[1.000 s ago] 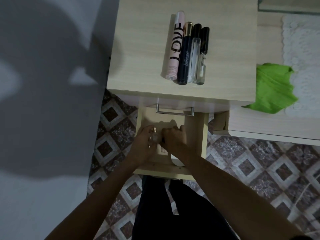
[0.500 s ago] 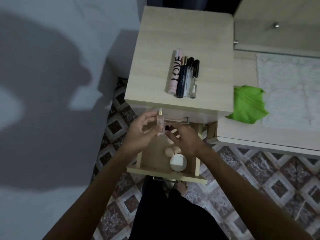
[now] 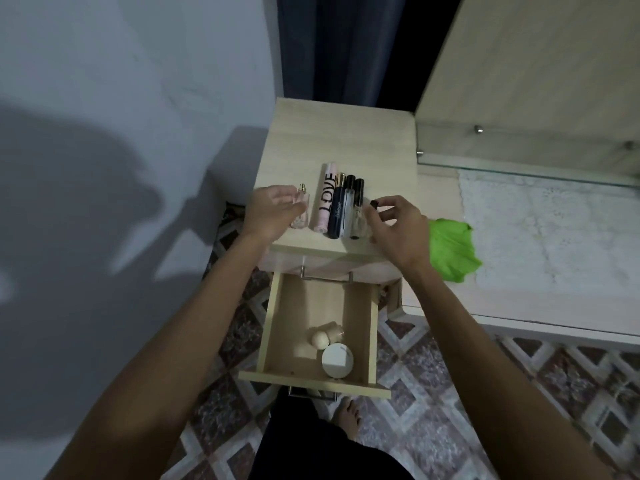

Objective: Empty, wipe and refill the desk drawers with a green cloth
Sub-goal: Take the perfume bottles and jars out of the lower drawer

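Desk top (image 3: pixel 346 133), frame centre: left hand (image 3: pixel 273 213) gripping fragile glass bottle (image 3: pixel 59 209) mid-body; right hand (image 3: pixel 398 226) pinching small bottle (image 3: pixel 374 216).

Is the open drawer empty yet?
Not empty. The drawer is pulled out and still holds a round white compact and a small beige bottle lying near its front; the rest of its floor is bare.

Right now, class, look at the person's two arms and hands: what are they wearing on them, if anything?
Both forearms are bare, with no sleeves in view. The left hand and right hand wear no gloves. No watch, bracelet or ring can be made out in the dim light. Dark clothing shows below, between the arms.
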